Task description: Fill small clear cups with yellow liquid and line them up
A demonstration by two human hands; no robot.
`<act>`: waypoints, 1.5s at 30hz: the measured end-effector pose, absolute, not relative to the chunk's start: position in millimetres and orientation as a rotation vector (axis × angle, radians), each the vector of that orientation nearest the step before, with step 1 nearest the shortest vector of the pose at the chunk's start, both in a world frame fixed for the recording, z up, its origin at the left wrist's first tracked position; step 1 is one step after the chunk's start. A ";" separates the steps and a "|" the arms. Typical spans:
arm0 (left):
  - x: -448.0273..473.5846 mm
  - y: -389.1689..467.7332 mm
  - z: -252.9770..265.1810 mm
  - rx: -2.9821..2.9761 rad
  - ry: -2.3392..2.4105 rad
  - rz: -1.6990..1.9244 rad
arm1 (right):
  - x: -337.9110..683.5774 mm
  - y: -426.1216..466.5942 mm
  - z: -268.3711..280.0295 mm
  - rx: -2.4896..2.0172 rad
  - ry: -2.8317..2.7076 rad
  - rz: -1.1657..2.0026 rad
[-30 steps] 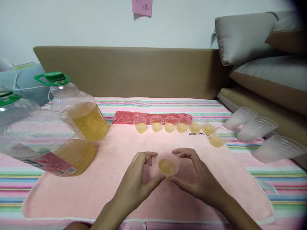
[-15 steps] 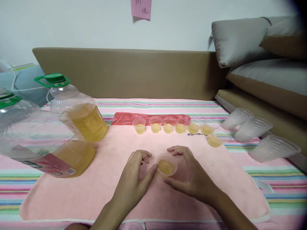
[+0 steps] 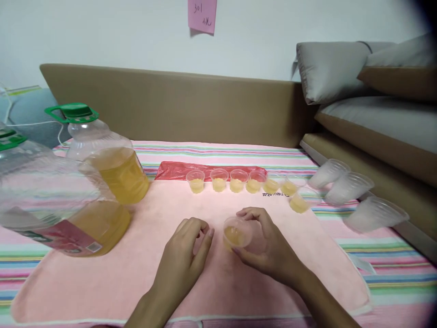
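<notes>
Near the middle of the pink towel [image 3: 136, 282], my right hand [image 3: 273, 248] grips a clear plastic cup [image 3: 237, 233] with some yellow liquid in it. Its thumb is at the near side of the cup and its fingers curve round the far right side. The cup leans slightly toward me. Just left of the cup, apart from it, my left hand [image 3: 184, 255] holds nothing. Its fingers curl loosely, with the thumb tip close to the index finger.
Several similar cups [image 3: 219, 181] with yellow liquid form a curved row. Behind them lies a red plastic bag [image 3: 174, 171]. Two large bottles of yellow liquid, a rear one [image 3: 119, 168] and a front one [image 3: 102, 228], stand left. Stacked cups [image 3: 375, 214] lie right, near cushions [image 3: 337, 68].
My left hand has drawn away from the cup to the left, and its thumb no longer touches the cup. My right hand keeps the cup in nearly the same place. The view has shifted slightly.
</notes>
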State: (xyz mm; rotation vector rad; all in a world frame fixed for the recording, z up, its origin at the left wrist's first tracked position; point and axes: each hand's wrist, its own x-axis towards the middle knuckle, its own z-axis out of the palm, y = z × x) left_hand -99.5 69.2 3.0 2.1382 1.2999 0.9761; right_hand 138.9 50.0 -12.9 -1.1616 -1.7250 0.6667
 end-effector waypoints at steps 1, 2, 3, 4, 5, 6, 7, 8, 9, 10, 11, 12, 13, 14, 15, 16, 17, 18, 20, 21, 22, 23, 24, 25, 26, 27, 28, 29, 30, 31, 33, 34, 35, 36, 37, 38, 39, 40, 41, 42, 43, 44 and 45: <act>-99.4 69.1 3.4 2.142 1.295 0.974 | 140.6 52.0 -11.1 -1.182 -1.703 0.657; -99.4 69.0 3.7 2.143 1.292 0.967 | 143.0 54.1 -8.8 -1.208 -1.676 0.636; -99.4 68.8 3.9 2.144 1.290 0.959 | 146.1 56.5 -6.1 -1.238 -1.653 0.605; -99.4 68.6 3.9 2.144 1.287 0.953 | 149.9 58.9 -3.1 -1.263 -1.637 0.565; -99.4 68.2 3.9 2.144 1.285 0.950 | 154.4 61.4 0.0 -1.282 -1.629 0.520; -99.3 67.9 3.9 2.147 1.281 0.950 | 159.5 64.0 2.9 -1.294 -1.628 0.475; -99.1 67.6 4.1 2.152 1.272 0.946 | 165.1 66.6 5.3 -1.301 -1.628 0.432; -98.9 67.2 4.3 2.160 1.263 0.946 | 171.1 69.3 6.9 -1.307 -1.628 0.393; -98.6 66.9 4.6 2.168 1.253 0.942 | 177.3 72.1 7.6 -1.315 -1.624 0.352; -98.3 66.7 4.9 2.173 1.244 0.936 | 183.6 75.0 7.4 -1.326 -1.614 0.313; -98.0 66.6 5.2 2.179 1.231 0.931 | 189.9 77.9 6.6 -1.340 -1.600 0.277; -97.9 66.4 5.4 2.185 1.216 0.930 | 196.1 80.8 5.1 -1.354 -1.582 0.244; -97.8 66.3 5.4 2.192 1.201 0.931 | 202.2 83.6 3.3 -1.368 -1.562 0.216; -98.0 66.2 5.4 2.200 1.183 0.936 | 208.1 86.3 1.4 -1.384 -1.540 0.195; -98.2 66.0 5.2 2.207 1.170 0.940 | 213.8 88.8 -0.4 -1.399 -1.516 0.178; -98.5 65.8 5.1 2.213 1.163 0.944 | 219.3 91.0 -2.1 -1.418 -1.494 0.160; -98.8 65.7 5.0 2.218 1.159 0.945 | 224.6 92.9 -3.4 -1.438 -1.474 0.138; -99.0 65.6 4.9 2.219 1.158 0.944 | 229.4 94.4 -4.5 -1.462 -1.457 0.112; -99.1 65.7 5.2 2.217 1.159 0.940 | 237.7 96.8 -5.7 -1.519 -1.428 0.045; -98.9 65.9 5.4 2.216 1.159 0.938 | 241.0 97.7 -6.0 -1.549 -1.420 0.011; -98.6 66.3 5.5 2.217 1.156 0.937 | 243.7 98.5 -6.3 -1.577 -1.416 -0.020; -98.2 66.6 5.6 2.217 1.156 0.937 | 246.0 99.3 -6.6 -1.600 -1.415 -0.048; -97.7 66.9 5.5 2.218 1.155 0.937 | 247.9 100.0 -7.1 -1.620 -1.415 -0.073; -97.4 67.0 5.3 2.219 1.153 0.938 | 249.7 100.6 -7.7 -1.638 -1.417 -0.095; -97.2 67.1 5.0 2.220 1.150 0.938 | 251.3 101.2 -8.6 -1.656 -1.421 -0.111; -97.1 66.9 4.6 2.222 1.146 0.941 | 252.9 101.8 -9.7 -1.673 -1.423 -0.122; -97.2 66.6 4.2 2.223 1.144 0.945 | 254.5 102.3 -10.9 -1.688 -1.424 -0.127; -97.5 66.2 3.9 2.227 1.141 0.948 | 256.2 102.7 -12.2 -1.701 -1.426 -0.129; -97.8 65.8 3.6 2.229 1.141 0.948 | 257.8 103.1 -13.4 -1.709 -1.430 -0.128; -98.1 65.4 3.4 2.232 1.140 0.945 | 259.2 103.3 -14.5 -1.715 -1.433 -0.129; -98.5 65.1 3.0 2.236 1.144 0.940 | 261.6 103.6 -16.2 -1.728 -1.437 -0.127; -98.5 65.1 2.9 2.236 1.147 0.937 | 262.5 103.8 -16.9 -1.735 -1.439 -0.122; -98.3 65.1 2.9 2.236 1.149 0.937 | 263.1 104.1 -17.4 -1.742 -1.441 -0.116; -98.1 65.2 2.9 2.236 1.151 0.935 | 263.6 104.4 -18.0 -1.748 -1.442 -0.108; -97.9 65.2 3.0 2.236 1.151 0.933 | 264.1 104.8 -18.6 -1.753 -1.440 -0.101; -97.8 65.1 3.0 2.235 1.148 0.927 | 264.5 105.3 -19.2 -1.758 -1.437 -0.097; -97.8 64.9 3.0 2.234 1.145 0.921 | 264.9 105.8 -20.0 -1.762 -1.433 -0.095; -98.0 64.6 2.9 2.231 1.142 0.915 | 265.3 106.4 -20.8 -1.765 -1.427 -0.096; -98.2 64.2 2.8 2.228 1.142 0.913 | 265.7 106.9 -21.7 -1.767 -1.421 -0.098; -98.6 63.8 2.6 2.226 1.143 0.910 | 266.1 107.3 -22.5 -1.770 -1.418 -0.098; -99.0 63.4 2.4 2.223 1.148 0.907 | 266.4 107.7 -23.3 -1.774 -1.417 -0.097; -99.3 63.0 2.2 2.220 1.154 0.905 | 266.6 108.0 -23.9 -1.780 -1.418 -0.095; -99.5 62.8 2.1 2.217 1.158 0.903 | 266.6 108.1 -24.5 -1.789 -1.420 -0.093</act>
